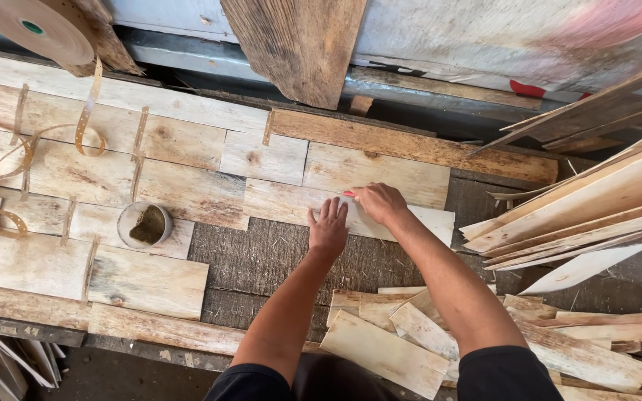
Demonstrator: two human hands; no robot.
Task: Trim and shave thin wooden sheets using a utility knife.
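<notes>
My left hand lies flat, fingers spread, pressing on a thin pale veneer strip that sits on the dark workbench. My right hand is closed around a small red-tipped tool, its tip touching the same strip right beside my left fingers. Several veneer sheets lie edge to edge to the left, joined by short brown tape strips.
A small round pot stands on the sheets at left. A roll of brown perforated tape hangs top left, its tail curling down. Stacked veneer strips lie at right, offcuts near me, a plank leans behind.
</notes>
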